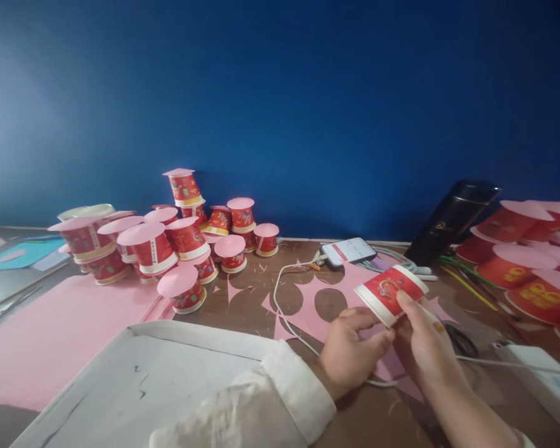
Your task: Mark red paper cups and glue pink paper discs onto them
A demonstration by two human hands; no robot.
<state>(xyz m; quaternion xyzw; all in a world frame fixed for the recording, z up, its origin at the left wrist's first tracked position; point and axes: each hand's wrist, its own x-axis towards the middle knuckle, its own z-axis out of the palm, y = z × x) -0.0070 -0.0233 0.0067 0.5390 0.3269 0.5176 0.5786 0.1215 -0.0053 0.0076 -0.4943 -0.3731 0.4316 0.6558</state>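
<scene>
A red paper cup (pixel 389 291) with white ends and a dragon-like print lies tilted on its side above the table. My right hand (pixel 422 336) is closed around it, thumb across the printed wall. Close below the white rim is my left hand (pixel 354 351), its fingers curled and the thumb at the cup's edge; part of its grip is hidden. Under both hands lies a pink paper sheet (pixel 315 308) with round holes cut out.
Stacked red cups topped with pink paper discs (pixel 142 235) stand at left, more cups (pixel 518 264) at right. A phone (pixel 349 251) with a white cable, a black bottle (pixel 450 218), a white box lid (pixel 168 386), a pink sheet stack (pixel 74 336) and a power strip (pixel 536 367) surround the hands.
</scene>
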